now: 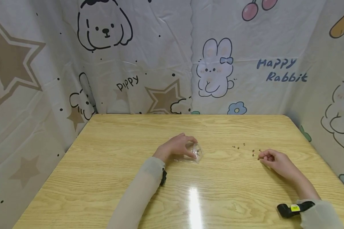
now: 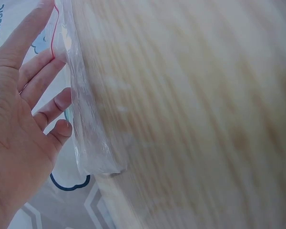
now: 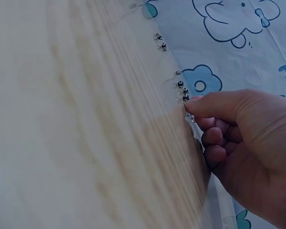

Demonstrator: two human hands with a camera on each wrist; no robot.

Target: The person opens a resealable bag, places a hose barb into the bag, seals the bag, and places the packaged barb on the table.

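My left hand (image 1: 180, 145) holds a clear plastic zip bag (image 1: 200, 155) on the table, thumb and index finger spread around its mouth end. A few small dark pieces (image 1: 198, 152) show inside the bag. In the left wrist view the bag (image 2: 93, 138) has a red zip line, which runs by the thumb and fingers. On the right, my right hand (image 1: 279, 163) has its thumb and index fingertips pinched together low at the tabletop, at a small metal piece (image 1: 258, 158). Its other fingers are curled in. Several similar small dark, shiny pieces (image 3: 180, 84) lie just past the fingertips.
Several loose small pieces (image 1: 238, 148) are scattered on the wood-grain table (image 1: 103, 190) between the bag and my right hand. A printed cloth (image 1: 160, 57) hangs along the table's back and both sides. Each wrist wears a black strap (image 1: 288, 210).
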